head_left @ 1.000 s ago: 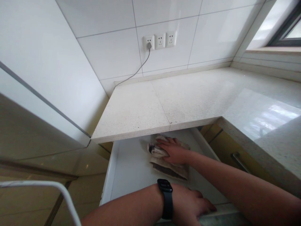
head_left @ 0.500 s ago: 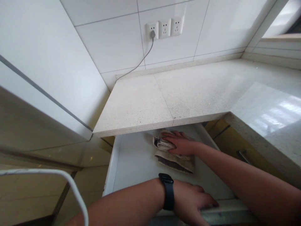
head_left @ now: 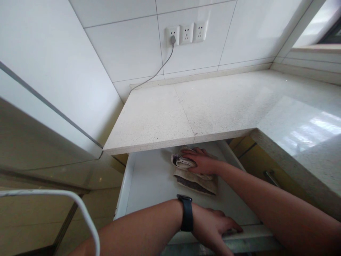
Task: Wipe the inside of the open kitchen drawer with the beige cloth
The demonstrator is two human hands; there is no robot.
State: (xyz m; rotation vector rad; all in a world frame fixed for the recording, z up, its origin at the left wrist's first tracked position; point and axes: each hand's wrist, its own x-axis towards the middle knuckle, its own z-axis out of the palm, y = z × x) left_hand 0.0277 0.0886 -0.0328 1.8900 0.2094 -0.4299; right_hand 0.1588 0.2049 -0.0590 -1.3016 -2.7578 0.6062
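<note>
A white drawer (head_left: 149, 185) stands pulled out under the counter. Inside it, a folded beige-and-dark cloth (head_left: 183, 161) lies towards the back, with a second flat cloth (head_left: 197, 181) of beige with a dark strip just in front. My right hand (head_left: 201, 161) rests on top of the folded cloth, fingers stretched over it and thumb apart. My left hand (head_left: 213, 227), below a black watch (head_left: 186, 213) on the wrist, is at the drawer's front edge. Its thumb and forefinger are spread; the other fingers are partly hidden.
A speckled pale countertop (head_left: 151, 117) overhangs the drawer. To the right is a cabinet handle (head_left: 271, 177). A white cable (head_left: 82, 209) curves across the lower left. On the wall, a grey plug (head_left: 173, 40) sits in a socket. A tall white panel (head_left: 61, 71) borders the left side.
The view has shifted slightly, moving most things a little to the left. Both hands keep nearly the same places, the right on the cloth and the left at the drawer front.
</note>
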